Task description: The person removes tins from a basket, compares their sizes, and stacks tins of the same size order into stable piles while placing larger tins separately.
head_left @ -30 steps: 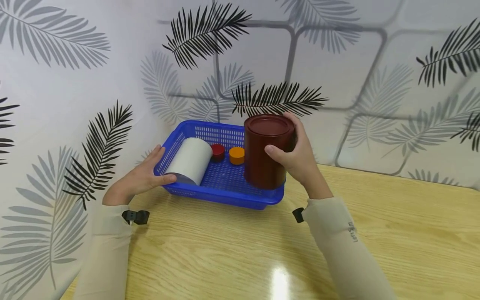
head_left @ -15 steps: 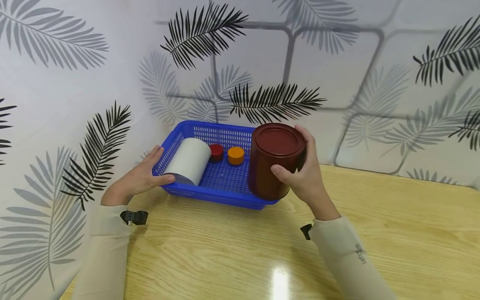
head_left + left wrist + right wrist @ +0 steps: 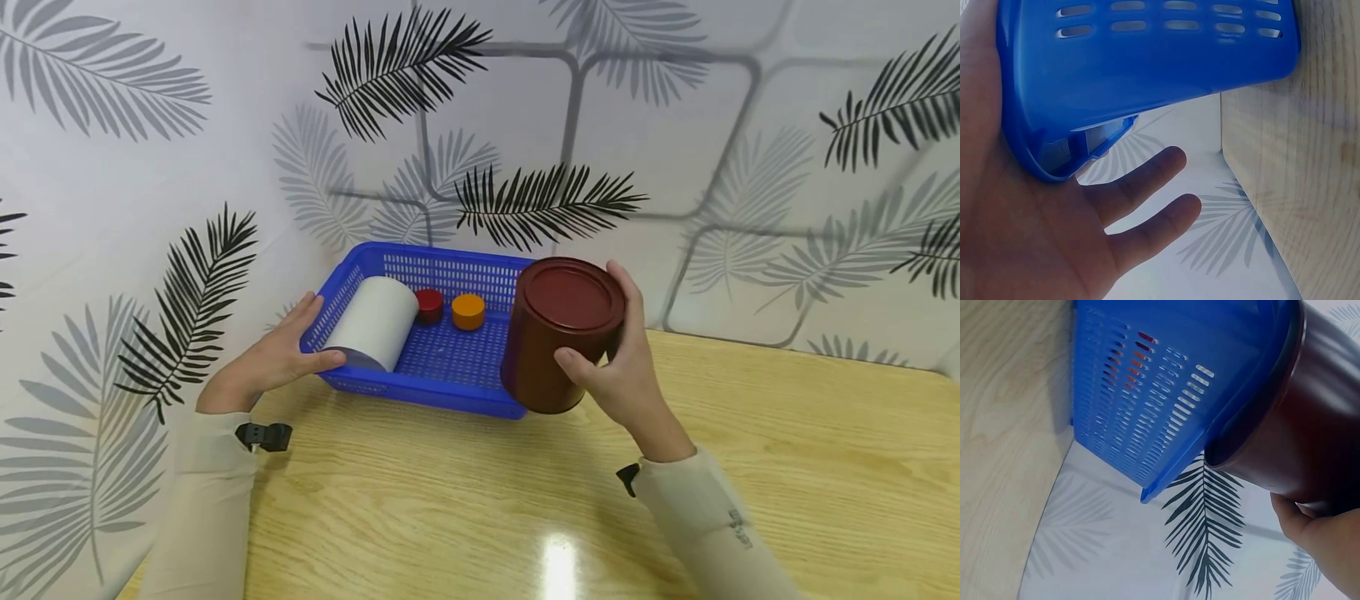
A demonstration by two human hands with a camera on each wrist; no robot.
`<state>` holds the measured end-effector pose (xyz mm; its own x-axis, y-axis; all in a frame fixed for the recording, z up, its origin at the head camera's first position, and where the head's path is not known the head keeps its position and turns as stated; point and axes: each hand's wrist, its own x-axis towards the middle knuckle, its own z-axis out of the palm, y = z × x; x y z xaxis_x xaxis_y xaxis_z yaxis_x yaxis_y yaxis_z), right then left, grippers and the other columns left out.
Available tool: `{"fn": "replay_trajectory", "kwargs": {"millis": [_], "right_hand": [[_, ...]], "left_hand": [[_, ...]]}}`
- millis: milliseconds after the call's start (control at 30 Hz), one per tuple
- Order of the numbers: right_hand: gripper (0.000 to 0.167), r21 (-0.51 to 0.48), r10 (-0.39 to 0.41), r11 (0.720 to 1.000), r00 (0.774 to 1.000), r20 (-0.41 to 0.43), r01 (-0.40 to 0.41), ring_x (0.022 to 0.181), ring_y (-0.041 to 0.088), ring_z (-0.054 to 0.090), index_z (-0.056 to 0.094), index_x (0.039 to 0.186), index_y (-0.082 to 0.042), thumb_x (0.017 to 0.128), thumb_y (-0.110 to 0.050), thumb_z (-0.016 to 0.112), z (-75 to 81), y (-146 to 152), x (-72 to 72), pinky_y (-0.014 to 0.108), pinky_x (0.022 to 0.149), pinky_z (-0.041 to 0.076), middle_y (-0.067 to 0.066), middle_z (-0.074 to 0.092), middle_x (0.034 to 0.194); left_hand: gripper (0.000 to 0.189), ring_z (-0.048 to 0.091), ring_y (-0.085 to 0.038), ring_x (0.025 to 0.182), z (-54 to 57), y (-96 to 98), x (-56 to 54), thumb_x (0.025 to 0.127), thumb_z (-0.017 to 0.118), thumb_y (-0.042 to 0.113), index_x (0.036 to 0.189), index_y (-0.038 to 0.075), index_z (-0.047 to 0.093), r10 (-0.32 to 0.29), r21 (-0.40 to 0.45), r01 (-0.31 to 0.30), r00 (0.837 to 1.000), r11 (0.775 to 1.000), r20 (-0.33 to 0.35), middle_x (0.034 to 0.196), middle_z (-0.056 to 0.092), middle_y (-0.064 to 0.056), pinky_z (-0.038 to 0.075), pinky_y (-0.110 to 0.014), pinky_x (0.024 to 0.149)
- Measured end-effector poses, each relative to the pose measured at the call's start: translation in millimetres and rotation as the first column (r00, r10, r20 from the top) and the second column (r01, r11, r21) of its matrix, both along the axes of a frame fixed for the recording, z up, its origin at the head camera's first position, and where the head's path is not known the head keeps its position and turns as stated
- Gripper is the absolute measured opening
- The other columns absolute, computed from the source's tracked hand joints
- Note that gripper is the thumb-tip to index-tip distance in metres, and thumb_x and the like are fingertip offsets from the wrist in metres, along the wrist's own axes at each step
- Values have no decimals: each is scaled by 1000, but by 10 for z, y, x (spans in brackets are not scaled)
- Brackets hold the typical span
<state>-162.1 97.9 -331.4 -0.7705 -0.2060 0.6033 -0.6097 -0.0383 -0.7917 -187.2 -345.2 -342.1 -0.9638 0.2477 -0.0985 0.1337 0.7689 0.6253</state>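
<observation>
My right hand (image 3: 622,367) grips a dark red can (image 3: 573,296) with a recessed round lid, thumb on its near side. The can leans slightly and is held up at the right end of a blue plastic basket (image 3: 442,398), overlapping it in the head view. In the right wrist view the can (image 3: 1316,419) is right at the basket's rim. My left hand (image 3: 266,362) rests on the basket's left front corner, fingers spread and fairly straight; the left wrist view shows the palm (image 3: 1029,231) against that corner. Inside the basket lie a white cylinder (image 3: 375,321), a small red cylinder (image 3: 429,306) and an orange one (image 3: 468,312).
The basket stands on a light wood table (image 3: 420,500) near its back. Behind and to the left rises a pale wall covering (image 3: 660,150) with a leaf pattern. A glare spot (image 3: 558,567) shows on the front of the table.
My right hand has moved the can right and toward me, out to the basket's right end, tipping its top more into view. My left hand stays on the basket corner.
</observation>
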Motion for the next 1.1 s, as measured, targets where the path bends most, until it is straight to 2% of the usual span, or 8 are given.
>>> {"fn": "replay_trajectory", "kwargs": {"millis": [267,467,633,800,867,967,1100], "right_hand": [[105,-55,-6,999,999,-54,3,129,30,48,17,160,-14,83,-32,85,-109,142,128,33,107,40,19,46,144],[104,-84,-5,996,996,-94,-3,127,30,51,18,159,-11,82,-30,86,-151,264,207,31,102,45,21,46,143],[101,-120,19,992,994,-104,-31,125,30,52,20,158,-5,83,-22,86,-163,438,254,29,98,48,23,46,142],[96,-148,25,988,996,-82,-37,123,29,53,21,157,-1,83,-6,82,-155,744,232,28,97,48,23,47,140],[95,-128,-9,992,998,-59,1,124,28,52,21,157,-2,81,2,79,-171,900,204,26,98,47,22,46,141],[97,-61,-99,993,995,7,99,124,25,51,20,158,-5,79,12,74,-216,1143,148,23,99,44,19,44,142],[97,46,-242,970,964,107,238,124,20,49,19,159,-11,81,11,72,-277,1424,42,18,96,42,13,43,143]], "left_hand": [[113,-13,-41,150,-17,18,7,91,72,49,162,9,-7,-1,25,1,1000,1000,20,167,-18,-12,3,-70,113],[112,-12,-43,150,-27,-5,25,92,70,50,162,8,-7,-4,-16,4,1000,1000,10,167,-17,-13,4,-70,113],[112,-12,-43,150,-26,-12,36,92,70,49,162,8,-7,-10,-14,10,1000,1000,8,166,-18,-12,4,-71,112],[111,-12,-44,150,-21,-21,23,92,70,49,161,7,-7,-27,-25,27,1000,999,-8,166,-18,-13,5,-72,112],[111,-12,-44,150,-21,-25,17,92,70,49,161,7,-7,-30,-35,30,999,999,-12,166,-18,-13,5,-72,111],[112,-12,-44,150,-19,-22,12,92,70,49,161,7,-7,-30,-37,30,999,999,-12,166,-18,-13,5,-73,111],[111,-12,-44,150,-14,-20,11,93,70,49,161,8,-8,-30,-37,30,999,999,-11,166,-19,-12,6,-74,110]]}}
